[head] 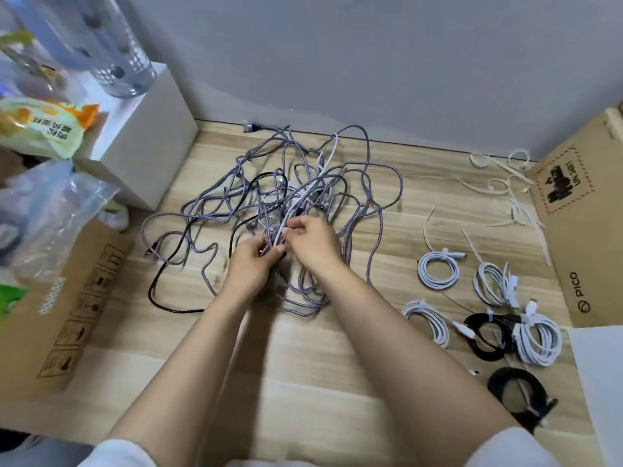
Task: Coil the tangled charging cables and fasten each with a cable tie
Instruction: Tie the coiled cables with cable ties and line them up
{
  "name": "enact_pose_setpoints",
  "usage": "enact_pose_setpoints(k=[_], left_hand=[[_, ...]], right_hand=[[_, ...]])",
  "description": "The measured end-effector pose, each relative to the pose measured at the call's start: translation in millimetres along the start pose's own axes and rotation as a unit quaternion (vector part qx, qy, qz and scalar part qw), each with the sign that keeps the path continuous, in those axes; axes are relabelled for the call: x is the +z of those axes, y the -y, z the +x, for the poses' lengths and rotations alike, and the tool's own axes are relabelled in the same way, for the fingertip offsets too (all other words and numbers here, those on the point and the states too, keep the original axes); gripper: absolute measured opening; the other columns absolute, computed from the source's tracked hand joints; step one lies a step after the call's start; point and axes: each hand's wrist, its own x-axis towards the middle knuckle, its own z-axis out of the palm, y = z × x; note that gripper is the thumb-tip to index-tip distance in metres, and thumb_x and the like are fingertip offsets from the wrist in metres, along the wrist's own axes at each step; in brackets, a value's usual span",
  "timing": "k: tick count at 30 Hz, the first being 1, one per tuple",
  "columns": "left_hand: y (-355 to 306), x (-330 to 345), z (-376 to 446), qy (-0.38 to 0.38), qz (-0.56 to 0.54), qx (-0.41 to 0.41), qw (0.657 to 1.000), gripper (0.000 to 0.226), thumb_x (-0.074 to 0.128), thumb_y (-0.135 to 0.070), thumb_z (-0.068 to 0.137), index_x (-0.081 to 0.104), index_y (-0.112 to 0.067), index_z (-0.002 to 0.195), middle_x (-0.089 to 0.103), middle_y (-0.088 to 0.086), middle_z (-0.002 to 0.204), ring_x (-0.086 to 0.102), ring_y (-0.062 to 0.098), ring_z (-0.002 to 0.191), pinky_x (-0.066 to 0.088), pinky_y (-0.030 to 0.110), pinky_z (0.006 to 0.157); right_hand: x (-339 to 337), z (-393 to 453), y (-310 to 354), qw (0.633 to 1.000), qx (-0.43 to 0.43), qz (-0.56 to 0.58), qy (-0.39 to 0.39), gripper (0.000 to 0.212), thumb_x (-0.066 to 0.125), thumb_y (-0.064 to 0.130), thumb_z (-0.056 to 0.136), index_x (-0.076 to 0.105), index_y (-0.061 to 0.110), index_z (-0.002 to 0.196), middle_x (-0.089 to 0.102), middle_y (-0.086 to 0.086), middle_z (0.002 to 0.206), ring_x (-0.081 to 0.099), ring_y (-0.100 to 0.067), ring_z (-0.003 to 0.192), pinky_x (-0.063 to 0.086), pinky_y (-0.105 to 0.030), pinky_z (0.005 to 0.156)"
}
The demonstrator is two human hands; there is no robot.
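A tangle of braided grey cables (pixel 354 183), with a black cable (pixel 161 298) and a white cable (pixel 332 146) mixed in, lies on the wooden floor. My left hand (pixel 251 267) grips a bunch of strands at the near side of the tangle. My right hand (pixel 312 242) pinches a white strand just above it. Several coiled and tied cables lie at the right: white coils (pixel 438 269) and black coils (pixel 485 335). Loose white cable ties (pixel 505 193) are scattered at the far right.
A cardboard box (pixel 580 230) stands at the right edge and a flat cardboard box (pixel 67 298) lies at the left. A white block (pixel 148 136) with bottles, snack bags and plastic bags sits at the far left. A grey wall bounds the back.
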Motion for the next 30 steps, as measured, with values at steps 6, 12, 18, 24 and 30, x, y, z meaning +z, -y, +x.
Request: enact_pose_setpoints(k=[6, 12, 18, 24, 30], left_hand=[[-3.0, 5.6, -6.3, -0.033, 0.032, 0.086, 0.995, 0.033, 0.066, -0.005, 0.084, 0.042, -0.017, 0.064, 0.040, -0.002, 0.061, 0.036, 0.014, 0.060, 0.030, 0.029, 0.058], [-4.1, 4.7, 4.6, -0.059, 0.049, 0.075, 0.994, 0.009, 0.067, -0.011, 0.085, 0.059, -0.015, 0.082, 0.057, -0.006, 0.071, 0.049, 0.008, 0.064, 0.037, 0.015, 0.057], [-25.9, 10.4, 12.0, 0.014, 0.176, 0.119, 0.977, 0.011, 0.072, -0.014, 0.078, 0.063, -0.018, 0.084, 0.066, 0.000, 0.084, 0.055, 0.012, 0.071, 0.040, 0.020, 0.062], [-11.4, -2.1, 7.6, -0.049, 0.217, 0.001, 0.975, 0.046, 0.074, -0.006, 0.076, 0.055, -0.004, 0.117, 0.063, 0.016, 0.110, 0.058, 0.030, 0.104, 0.040, 0.030, 0.081], [-71.1, 5.2, -50.8, -0.123, -0.030, 0.175, 0.976, 0.005, 0.061, -0.016, 0.089, 0.063, -0.017, 0.093, 0.064, -0.007, 0.087, 0.058, 0.009, 0.083, 0.045, 0.026, 0.079]], right_hand=[[-4.1, 1.7, 2.1, 0.999, 0.018, 0.033, -0.039, 0.021, 0.067, 0.029, 0.083, 0.062, 0.020, 0.065, 0.068, 0.000, 0.070, 0.065, -0.021, 0.074, 0.054, -0.035, 0.078], [-13.9, -17.3, 10.8, 0.986, -0.058, 0.156, -0.024, 0.020, 0.046, 0.032, 0.072, 0.056, 0.025, 0.056, 0.064, 0.001, 0.064, 0.067, -0.030, 0.074, 0.051, -0.053, 0.079], [-41.6, -43.9, 0.5, 0.946, -0.096, 0.289, -0.115, 0.023, 0.044, 0.017, 0.088, 0.052, 0.023, 0.068, 0.056, 0.007, 0.059, 0.058, -0.023, 0.070, 0.047, -0.039, 0.076], [-96.4, -67.4, 38.9, 0.949, -0.099, 0.276, -0.112, 0.030, 0.039, 0.010, 0.097, 0.050, 0.020, 0.071, 0.035, 0.013, 0.044, 0.030, -0.004, 0.038, 0.031, -0.020, 0.040], [-96.2, -90.2, 20.0, 0.957, -0.205, -0.065, -0.195, 0.039, 0.050, 0.046, 0.088, 0.062, 0.013, 0.072, 0.059, -0.001, 0.059, 0.055, -0.026, 0.063, 0.046, -0.037, 0.061]])
